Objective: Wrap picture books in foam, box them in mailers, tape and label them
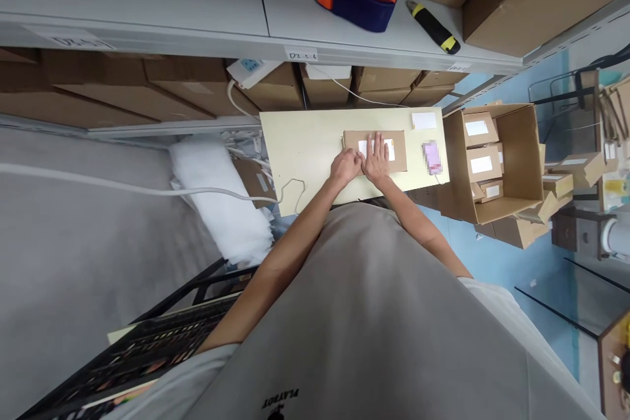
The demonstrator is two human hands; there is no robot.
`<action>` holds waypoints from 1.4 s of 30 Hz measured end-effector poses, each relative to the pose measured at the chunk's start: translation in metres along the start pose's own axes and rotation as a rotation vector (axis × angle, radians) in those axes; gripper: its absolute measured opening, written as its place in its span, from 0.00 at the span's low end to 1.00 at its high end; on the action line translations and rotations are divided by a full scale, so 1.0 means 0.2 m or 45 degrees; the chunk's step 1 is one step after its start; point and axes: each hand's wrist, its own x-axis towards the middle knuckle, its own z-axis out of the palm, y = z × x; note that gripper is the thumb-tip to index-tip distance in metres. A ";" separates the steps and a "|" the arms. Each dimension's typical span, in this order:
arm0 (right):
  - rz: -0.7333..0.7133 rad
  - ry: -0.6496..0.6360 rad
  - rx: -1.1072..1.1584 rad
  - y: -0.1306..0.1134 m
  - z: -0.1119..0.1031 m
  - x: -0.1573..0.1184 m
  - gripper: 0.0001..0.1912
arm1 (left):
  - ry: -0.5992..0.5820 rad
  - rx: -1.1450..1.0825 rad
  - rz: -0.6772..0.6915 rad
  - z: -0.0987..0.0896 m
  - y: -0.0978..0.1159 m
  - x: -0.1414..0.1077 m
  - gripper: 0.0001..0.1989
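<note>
A: Doing what with each grip?

B: With the right grip (377, 161), lying flat and open on the white label (392, 149), fingers outstretched, clasping nothing; with the left grip (346, 165), curled against the near-left part of the cardboard box (400, 152); can't tell whether pinching an edge

A: Likely to handle how?

B: Probably light, fairly stiff, dry rather than slippery, but liable to dent if squeezed mid-panel; impossible to see inside, so worth treating as fragile. Best taken by both short ends

A: Looking like what?

B: Plain brown, oblong, flat-topped, apparently closed, labelled across the top

A: Resting where?

B: On the pale yellow bench (305, 144), right of its middle, near a blurred pink object (432, 157) and a white slip (424, 120)
</note>
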 end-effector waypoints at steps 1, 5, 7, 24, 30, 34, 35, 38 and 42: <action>-0.013 -0.009 0.003 -0.01 0.00 0.00 0.38 | -0.007 -0.002 0.006 0.00 -0.01 0.00 0.16; -0.059 -0.055 -0.007 -0.05 0.00 -0.06 0.35 | -0.036 -0.009 -0.006 -0.01 -0.02 0.00 0.15; -0.111 -0.084 -0.014 -0.04 0.00 -0.11 0.35 | -0.043 -0.019 -0.034 0.00 -0.02 0.00 0.16; 0.281 0.041 -0.099 0.27 0.01 -0.12 0.39 | 0.026 0.031 -0.111 -0.01 0.05 -0.07 0.13; 0.267 0.026 -0.020 0.27 0.01 -0.16 0.45 | 0.063 0.002 -0.070 0.02 0.02 -0.07 0.11; 0.268 0.013 0.073 0.26 0.02 -0.16 0.51 | 0.139 -0.005 -0.092 0.07 0.01 -0.05 0.16; 0.269 0.009 0.108 0.27 0.02 -0.16 0.49 | 0.150 -0.026 -0.086 0.08 0.01 -0.05 0.16; 0.338 0.047 0.223 0.35 0.00 -0.17 0.42 | 0.200 -0.144 -0.032 0.11 -0.03 -0.04 0.11; 0.548 0.202 0.549 0.52 -0.04 -0.18 0.39 | 0.350 -0.409 0.000 0.16 -0.14 -0.08 0.07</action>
